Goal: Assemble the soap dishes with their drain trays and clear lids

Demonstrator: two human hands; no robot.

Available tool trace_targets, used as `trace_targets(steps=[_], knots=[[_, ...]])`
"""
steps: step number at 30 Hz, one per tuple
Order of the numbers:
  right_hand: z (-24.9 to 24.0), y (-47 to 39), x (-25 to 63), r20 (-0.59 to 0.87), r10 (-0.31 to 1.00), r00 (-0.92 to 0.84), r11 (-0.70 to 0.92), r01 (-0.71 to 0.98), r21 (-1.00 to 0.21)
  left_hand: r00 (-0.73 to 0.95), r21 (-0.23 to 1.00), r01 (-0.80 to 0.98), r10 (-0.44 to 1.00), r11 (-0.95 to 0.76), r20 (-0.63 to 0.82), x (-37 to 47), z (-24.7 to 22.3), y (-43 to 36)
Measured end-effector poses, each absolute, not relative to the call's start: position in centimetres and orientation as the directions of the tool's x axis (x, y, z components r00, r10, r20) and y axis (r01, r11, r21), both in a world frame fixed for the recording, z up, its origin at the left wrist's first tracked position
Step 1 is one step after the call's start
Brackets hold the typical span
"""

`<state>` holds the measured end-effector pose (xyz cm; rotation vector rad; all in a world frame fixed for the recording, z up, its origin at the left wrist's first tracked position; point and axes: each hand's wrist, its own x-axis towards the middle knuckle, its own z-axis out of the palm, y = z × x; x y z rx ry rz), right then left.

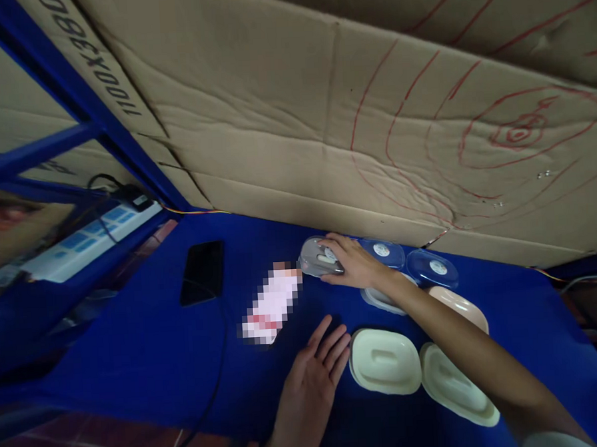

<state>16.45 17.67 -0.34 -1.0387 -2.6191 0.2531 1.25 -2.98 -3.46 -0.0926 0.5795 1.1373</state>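
Fingers of my right hand [349, 259] are closed over a clear lid [313, 257] near the far edge of the desk [160, 364], two more clear lids [433, 268] lying along that edge to its right. On my remote feed, I see my left hand [314, 376] open wide, palm showing, just beside a cream dish [386, 361] toward the near edge. A black device [202, 272] lies toward the left edge.

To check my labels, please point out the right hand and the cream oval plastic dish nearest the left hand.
Right hand [354, 260]: head view, back of the hand.
Cream oval plastic dish [385, 360]: head view, middle of its inside.
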Motion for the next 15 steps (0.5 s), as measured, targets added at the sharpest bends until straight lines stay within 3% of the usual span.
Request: trace_targets(steps=[6,10,13,15], knots=[[3.0,10.2,20.0,0.168,0.710,-0.684,0.702,0.667,-0.249,0.132,0.430,-0.821,0.858,0.375,-0.497,-0.2,-4.8,-3.8],[1.0,0.4,23.1,0.016,0.662,-0.749,0.734,0.644,-0.215,0.112,0.487,-0.781,0.855,0.391,-0.507,-1.3,-6.1,-4.2],[-1.8,-3.8,23.8,0.083,0.701,-0.708,0.712,0.688,-0.143,0.102,0.512,-0.757,0.847,0.406,-0.521,-1.0,-6.8,-4.7],[-2.5,-4.5,23.3,0.117,0.738,-0.665,0.674,0.712,-0.197,0.124,0.500,-0.757,0.843,0.421,-0.523,-0.2,-7.0,-5.0]])
